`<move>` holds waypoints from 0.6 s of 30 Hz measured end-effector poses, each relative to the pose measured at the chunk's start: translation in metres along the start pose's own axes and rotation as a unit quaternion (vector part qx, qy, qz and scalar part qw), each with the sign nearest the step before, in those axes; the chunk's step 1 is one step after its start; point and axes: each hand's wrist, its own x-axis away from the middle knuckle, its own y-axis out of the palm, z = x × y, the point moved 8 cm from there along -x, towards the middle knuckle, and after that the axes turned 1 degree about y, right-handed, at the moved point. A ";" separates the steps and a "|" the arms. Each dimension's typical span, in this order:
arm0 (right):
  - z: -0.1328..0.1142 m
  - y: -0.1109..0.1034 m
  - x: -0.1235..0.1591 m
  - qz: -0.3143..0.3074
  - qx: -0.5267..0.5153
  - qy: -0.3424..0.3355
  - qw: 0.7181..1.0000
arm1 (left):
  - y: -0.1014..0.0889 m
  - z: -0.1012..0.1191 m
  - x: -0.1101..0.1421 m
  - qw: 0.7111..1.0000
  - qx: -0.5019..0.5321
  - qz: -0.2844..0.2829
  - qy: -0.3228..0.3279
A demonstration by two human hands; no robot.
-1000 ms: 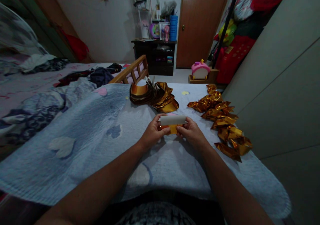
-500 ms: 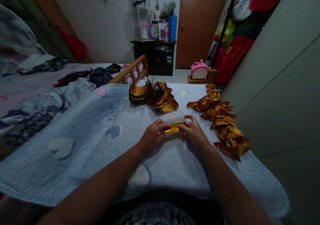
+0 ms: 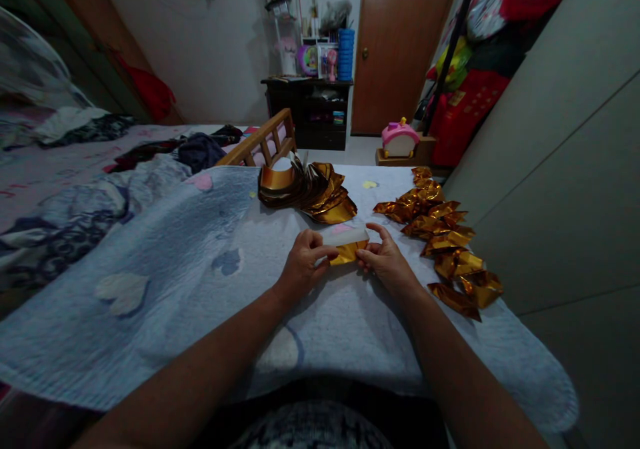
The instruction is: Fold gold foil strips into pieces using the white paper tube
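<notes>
A small sheet of gold paper (image 3: pixel 349 252) with a white underside is pinched between both hands over the blue blanket (image 3: pixel 200 256). My left hand (image 3: pixel 303 264) grips its left end with closed fingers. My right hand (image 3: pixel 384 260) holds its right end, thumb on top. The white side is folded over and faces up, and the gold side shows below it. A fanned stack of flat gold sheets (image 3: pixel 307 192) lies just beyond the hands. A row of several folded gold pieces (image 3: pixel 443 232) runs along the right side of the blanket.
A wooden rail (image 3: pixel 263 140) and heaped clothes (image 3: pixel 195 149) lie to the far left. A grey cabinet wall (image 3: pixel 565 162) closes the right side. Beyond the bed are a dark shelf unit (image 3: pixel 315 112), a pink toy (image 3: pixel 399 139) and a brown door (image 3: pixel 400 49).
Both hands have lowered the paper toward the blanket and drawn closer together. The white flap has been folded further over the gold side.
</notes>
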 end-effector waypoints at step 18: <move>-0.015 0.007 -0.001 -0.004 0.505 -0.140 0.852 | 0.036 0.023 0.010 0.977 0.019 -0.177 0.119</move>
